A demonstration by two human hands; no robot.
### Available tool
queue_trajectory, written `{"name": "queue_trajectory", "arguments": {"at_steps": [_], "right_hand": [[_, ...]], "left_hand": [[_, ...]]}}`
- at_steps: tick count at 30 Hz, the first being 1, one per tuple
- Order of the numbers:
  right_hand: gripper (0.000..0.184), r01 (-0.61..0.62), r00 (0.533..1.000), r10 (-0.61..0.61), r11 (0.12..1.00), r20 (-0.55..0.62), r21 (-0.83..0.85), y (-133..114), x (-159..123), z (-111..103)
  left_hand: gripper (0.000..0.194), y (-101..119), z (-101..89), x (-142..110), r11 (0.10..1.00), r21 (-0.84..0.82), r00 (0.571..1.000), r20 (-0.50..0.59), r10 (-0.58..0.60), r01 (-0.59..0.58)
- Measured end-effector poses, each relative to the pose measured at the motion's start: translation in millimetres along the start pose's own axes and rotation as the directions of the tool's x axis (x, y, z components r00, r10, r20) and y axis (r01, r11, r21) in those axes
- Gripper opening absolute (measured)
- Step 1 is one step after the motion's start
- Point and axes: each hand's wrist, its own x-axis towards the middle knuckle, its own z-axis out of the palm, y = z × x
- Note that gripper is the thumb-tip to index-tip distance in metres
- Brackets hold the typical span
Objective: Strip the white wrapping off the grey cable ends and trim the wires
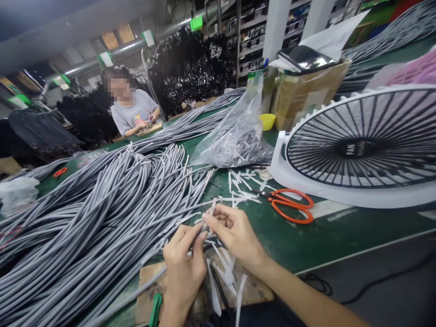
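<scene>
My left hand (184,261) and my right hand (235,234) meet above the front edge of a green table (306,236). Both are closed in a pinch on the end of one grey cable (150,277), which runs off to the lower left. The right fingers hold the cable tip, where a thin white strip sticks up. Loose white strips (223,268) hang and lie below my hands on a brown board (252,290).
A big heap of grey cables (102,213) fills the table's left. Orange scissors (293,204) lie right of my hands, beside a white fan (361,145). A clear bag of scraps (238,136), a cardboard box (306,91) and a person seated across are behind.
</scene>
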Motion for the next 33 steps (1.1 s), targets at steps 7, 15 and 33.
{"name": "queue_trajectory", "arguments": {"at_steps": [7,15,33], "right_hand": [[0.023,0.176,0.976,-0.205,0.939,-0.071,-0.295,10.7,-5.3,-3.4],[0.036,0.446,0.884,-0.431,0.654,0.184,-0.611,11.9,-13.5,-2.4],[0.038,0.601,0.772,-0.540,0.450,0.335,-0.660,9.0,-21.9,-1.3]], "left_hand": [[0.016,0.5,0.4,2.4,0.995,-0.008,0.992,-0.071,-0.103,0.103],[0.019,0.0,-0.4,0.1,0.993,0.002,0.983,-0.138,-0.119,0.120],[0.016,2.1,0.1,-0.3,0.988,0.083,0.990,-0.047,-0.130,0.133]]}}
